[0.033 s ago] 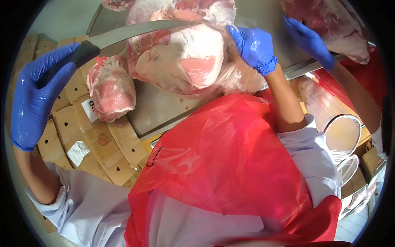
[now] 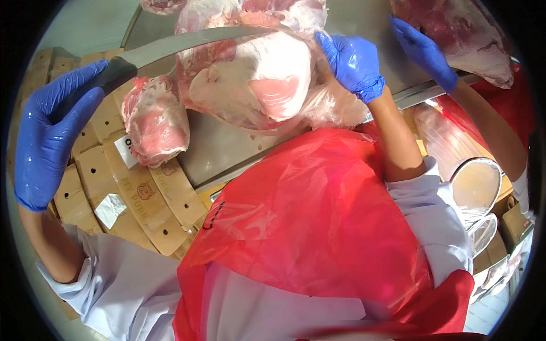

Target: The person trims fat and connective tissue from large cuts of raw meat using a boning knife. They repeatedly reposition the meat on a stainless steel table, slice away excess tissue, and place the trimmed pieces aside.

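My left hand (image 2: pixel 54 133), in a blue glove, grips the black handle of a long knife (image 2: pixel 170 44). Its curved blade reaches rightward across a large pale, fatty piece of raw meat (image 2: pixel 244 79). My right hand (image 2: pixel 350 65), also blue-gloved, is closed at that meat's upper right edge, beside the blade tip, with thumb and fingers gripping it. A crinkled clear plastic or membrane (image 2: pixel 330 108) hangs below that hand. A smaller pink piece of meat (image 2: pixel 156 125) sits left of the big one, at the edge of the steel tray (image 2: pixel 210 153).
A co-worker's gloved hand (image 2: pixel 421 48) is beside a darker cut of meat (image 2: pixel 455 28) at upper right. Flattened cardboard boxes (image 2: pixel 125 187) lie at left, under the tray's level. Clear bags and round rims (image 2: pixel 475 187) are at right. A red plastic apron (image 2: pixel 307 221) covers my front.
The two frames are nearly identical; my right hand and the meat under it have shifted very slightly, and my left hand still holds the knife.
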Action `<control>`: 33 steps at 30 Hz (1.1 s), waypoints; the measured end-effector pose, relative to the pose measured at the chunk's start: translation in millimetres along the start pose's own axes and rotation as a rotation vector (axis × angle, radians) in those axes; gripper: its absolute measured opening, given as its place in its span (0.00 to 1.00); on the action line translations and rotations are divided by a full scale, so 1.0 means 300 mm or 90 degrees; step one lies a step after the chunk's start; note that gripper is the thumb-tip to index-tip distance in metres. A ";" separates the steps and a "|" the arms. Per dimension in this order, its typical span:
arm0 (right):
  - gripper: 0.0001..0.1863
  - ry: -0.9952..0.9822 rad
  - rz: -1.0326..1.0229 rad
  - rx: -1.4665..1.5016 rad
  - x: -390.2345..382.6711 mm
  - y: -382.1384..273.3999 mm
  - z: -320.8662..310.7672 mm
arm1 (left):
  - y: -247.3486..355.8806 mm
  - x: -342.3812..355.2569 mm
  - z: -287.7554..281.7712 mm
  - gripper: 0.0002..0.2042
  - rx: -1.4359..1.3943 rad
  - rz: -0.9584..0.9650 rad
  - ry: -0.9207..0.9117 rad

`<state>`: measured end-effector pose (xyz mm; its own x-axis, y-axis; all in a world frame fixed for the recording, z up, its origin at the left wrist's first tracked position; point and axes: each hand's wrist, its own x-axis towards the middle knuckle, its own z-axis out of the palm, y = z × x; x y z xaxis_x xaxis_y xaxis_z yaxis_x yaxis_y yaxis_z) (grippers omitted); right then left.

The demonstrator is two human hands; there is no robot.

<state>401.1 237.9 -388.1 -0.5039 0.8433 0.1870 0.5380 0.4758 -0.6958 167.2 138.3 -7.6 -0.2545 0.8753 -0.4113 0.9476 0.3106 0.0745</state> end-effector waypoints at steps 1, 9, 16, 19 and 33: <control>0.31 0.010 0.009 0.017 0.001 -0.002 0.005 | 0.007 0.011 -0.006 0.18 0.015 -0.010 -0.007; 0.32 -0.006 0.057 0.078 0.038 0.002 -0.014 | 0.012 0.045 -0.059 0.18 0.082 -0.058 -0.016; 0.28 0.083 0.080 0.119 0.047 0.020 0.018 | 0.049 0.150 -0.086 0.18 0.161 0.000 0.000; 0.26 0.069 0.071 0.159 0.032 -0.008 0.039 | 0.122 0.107 -0.057 0.18 0.189 -0.052 0.002; 0.28 0.132 0.160 0.397 0.111 -0.015 0.207 | 0.035 0.045 0.333 0.18 0.062 -0.101 0.104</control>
<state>339.9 248.3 -422.0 -0.2429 0.9686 0.0536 0.1017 0.0804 -0.9916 193.0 116.2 -103.1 -0.4218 0.8694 -0.2574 0.9055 0.4183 -0.0711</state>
